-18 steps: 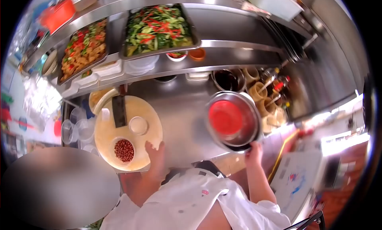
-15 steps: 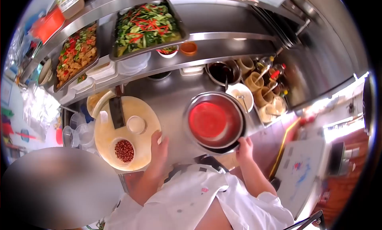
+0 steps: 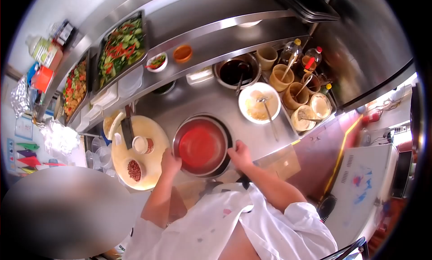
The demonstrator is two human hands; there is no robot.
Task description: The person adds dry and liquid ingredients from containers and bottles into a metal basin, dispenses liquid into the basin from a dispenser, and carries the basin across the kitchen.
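Observation:
A round metal bowl (image 3: 204, 171) with a red bottom or red contents sits at the counter's front edge, a darker rim showing beneath its right side. My left hand (image 3: 171, 163) is closed on its left rim. At the right edge, my right hand (image 3: 240, 155) grips with bent fingers; whether it holds the bowl or the dark rim below is hard to tell. Left of the bowl, a round cutting board (image 3: 155, 166) carries a cleaver (image 3: 127, 133), a lidded tub (image 3: 140, 145) and a cup of small reddish-brown nuts or beans (image 3: 134, 170).
A white bowl (image 3: 243, 108) with a spoon and a pot of dark sauce (image 3: 220, 73) stand behind. Seasoning jars (image 3: 282, 78) and bottles (image 3: 291, 50) fill the right corner. Vegetable trays (image 3: 145, 46) line the shelf. A blurred shape covers the lower left.
The metal bowl has moved left, closer to the cutting board, with my right hand at its edge. My left hand has gone from beside the board to the bowl's rim. The view has shifted.

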